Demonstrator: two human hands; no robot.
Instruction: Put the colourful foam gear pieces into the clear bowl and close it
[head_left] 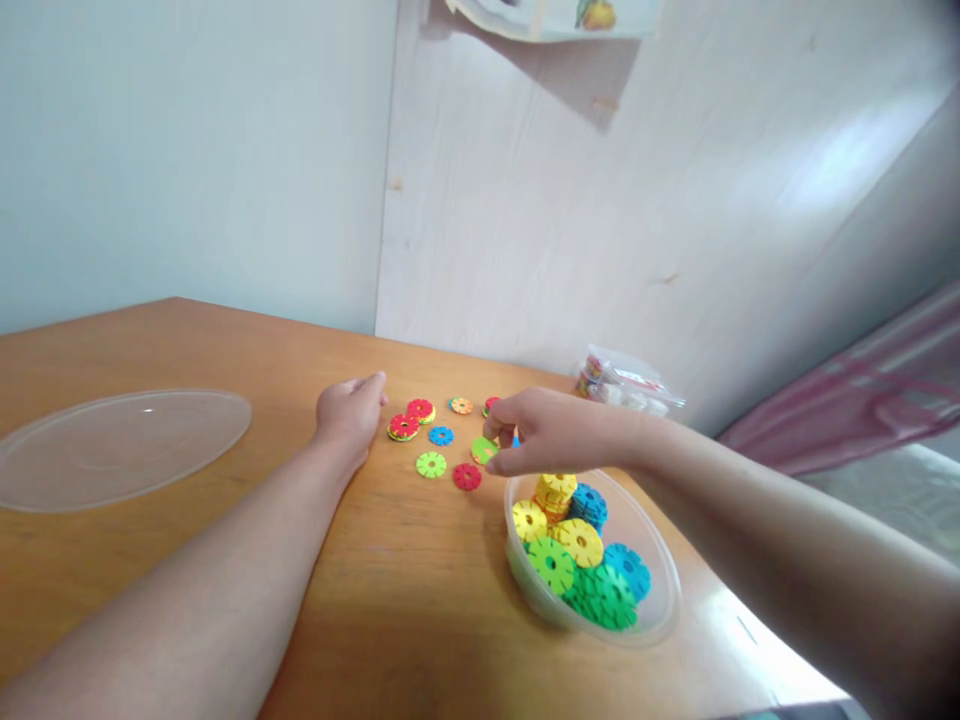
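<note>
Right grip (pixel 544 430): I pinch green disc (pixel 484 450), lying flat on surface (pixel 225 350), round, no long axis. Left grip (pixel 349 410) loosely curled, empty, resting beside stacked disc (pixel 403 428).

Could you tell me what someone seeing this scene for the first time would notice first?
The eye goes to the clear bowl of bright notched discs at the table's near right edge. Just beyond it, the right hand pinches a green disc among loose discs scattered on the wood, while the left hand rests beside them. A clear lid lies far left.
</note>
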